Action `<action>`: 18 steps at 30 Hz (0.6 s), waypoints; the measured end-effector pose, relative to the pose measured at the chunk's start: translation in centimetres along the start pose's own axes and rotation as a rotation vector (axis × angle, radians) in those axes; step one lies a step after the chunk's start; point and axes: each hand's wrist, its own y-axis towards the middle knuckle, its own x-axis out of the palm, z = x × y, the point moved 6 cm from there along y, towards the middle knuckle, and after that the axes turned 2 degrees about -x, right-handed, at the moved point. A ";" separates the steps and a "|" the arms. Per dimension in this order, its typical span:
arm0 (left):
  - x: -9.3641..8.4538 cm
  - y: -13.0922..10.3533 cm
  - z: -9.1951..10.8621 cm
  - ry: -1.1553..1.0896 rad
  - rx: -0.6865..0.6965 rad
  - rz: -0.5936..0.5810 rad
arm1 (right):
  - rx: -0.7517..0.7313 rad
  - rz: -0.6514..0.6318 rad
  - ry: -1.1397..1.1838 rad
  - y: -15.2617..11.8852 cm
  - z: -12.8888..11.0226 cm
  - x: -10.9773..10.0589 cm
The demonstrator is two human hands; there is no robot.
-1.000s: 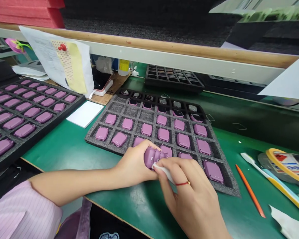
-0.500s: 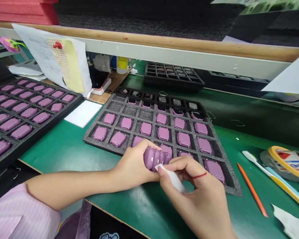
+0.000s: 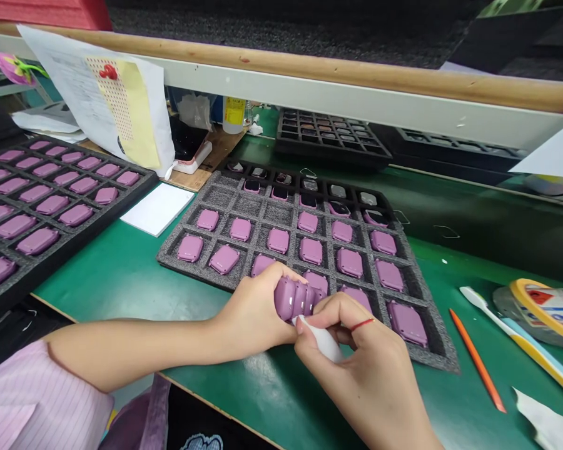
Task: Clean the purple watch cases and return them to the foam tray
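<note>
Purple cases [image 3: 286, 300], clamped in the left hand [image 3: 261, 306], seem light, stiff, slippery; edges probably grip best; the right hand [image 3: 363, 356] pinches a white wad [image 3: 324, 343].

Extends left forearm [image 3: 138, 345] from eight o'clock, curls left hand [image 3: 264, 306], and pinches with right hand [image 3: 368, 362] at five o'clock.

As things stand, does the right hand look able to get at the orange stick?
Probably yes: the orange stick lies uncovered on the green tabletop, beyond the right hand, though that hand holds a white wipe it may need to set down.
</note>
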 end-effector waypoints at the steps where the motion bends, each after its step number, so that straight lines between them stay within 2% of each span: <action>1: 0.0 0.0 0.0 0.000 0.000 0.001 | 0.006 0.000 -0.002 0.1 0.1 0.0; 9: -0.1 0.0 0.0 -0.010 -0.012 -0.022 | 0.024 -0.040 0.068 -0.1 0.4 0.0; 18: 0.0 -0.2 0.1 0.041 0.013 -0.022 | 0.060 -0.133 0.012 0.5 -0.1 0.4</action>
